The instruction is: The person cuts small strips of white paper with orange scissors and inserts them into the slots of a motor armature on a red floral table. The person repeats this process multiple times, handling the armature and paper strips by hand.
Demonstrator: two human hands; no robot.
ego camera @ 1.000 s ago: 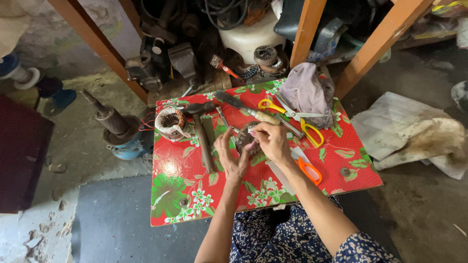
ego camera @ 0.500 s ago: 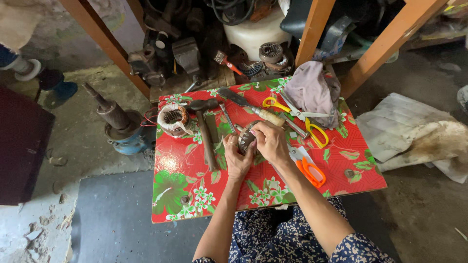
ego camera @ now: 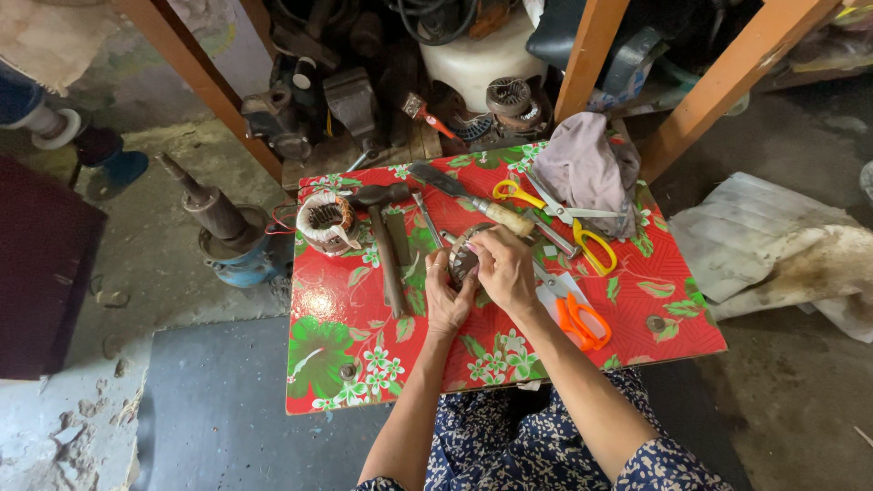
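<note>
Both hands meet over the middle of the surface (ego camera: 364, 364), a low table covered with a red cloth printed with green leaves and white flowers. The left hand (ego camera: 447, 295) cups a small round motor stator (ego camera: 464, 257) from below, its fingers curled around the side. The right hand (ego camera: 503, 266) closes over the top of the same stator, hiding most of it, so that only a dark, wound edge shows between the two.

Just left of the hands a hammer (ego camera: 386, 245) lies lengthwise, its head towards the far edge. Beyond it stands a second stator with copper windings (ego camera: 326, 221). A wooden-handled knife (ego camera: 473, 200) lies slantwise behind the hands. To the right lie yellow-handled scissors (ego camera: 582, 232), and nearer the person orange-handled scissors (ego camera: 577, 318). A crumpled grey cloth (ego camera: 582, 168) sits at the far right corner. On the floor to the left stands a blue motor housing with a shaft (ego camera: 223, 227).
</note>
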